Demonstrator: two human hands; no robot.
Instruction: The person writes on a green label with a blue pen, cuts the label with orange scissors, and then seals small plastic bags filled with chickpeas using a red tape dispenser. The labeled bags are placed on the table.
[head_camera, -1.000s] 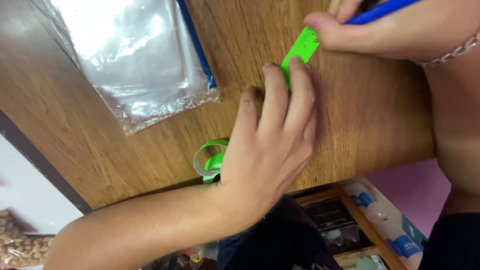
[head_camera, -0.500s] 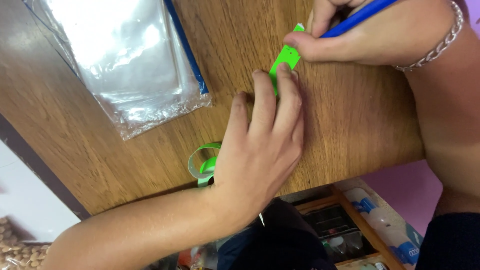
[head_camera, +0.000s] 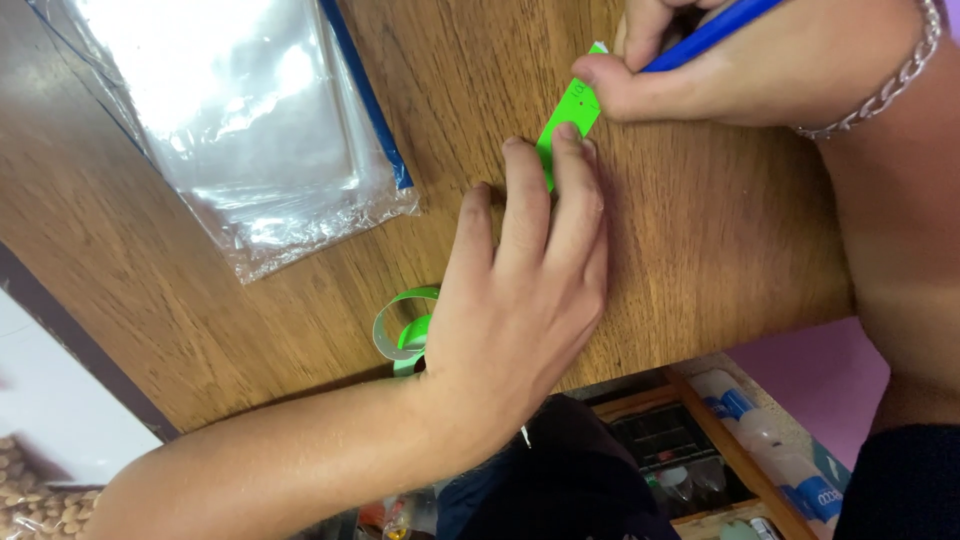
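Your left hand (head_camera: 520, 300) lies flat, palm down, on the wooden table (head_camera: 700, 230), fingers straight and close together. The tips of your fingers (head_camera: 565, 150) press on the near end of the green paper strip (head_camera: 565, 120), pinning it to the wood. The hand grips nothing; it only holds the strip down.

Your right hand (head_camera: 760, 70) sits at the far end of that strip, curled tight around a blue pen (head_camera: 705, 35). The thumb and first fingers pinch the pen low down, and its tip meets the strip where small dark marks show on the green. You wear a silver chain bracelet (head_camera: 880, 85) on that wrist.

The strip runs slantwise between your two hands, flat on the table. It passes under your left palm and comes out on the other side near your wrist as a loose green curl (head_camera: 400, 330), which lifts off the wood just by the table's edge.

Left of the strip, well apart from it, lies a stack of clear plastic bags (head_camera: 240, 120) with a blue edge, shiny under the light. Below the strip, past the table's edge, a wooden tray (head_camera: 700, 440) holds small bottles with blue caps (head_camera: 740, 415).
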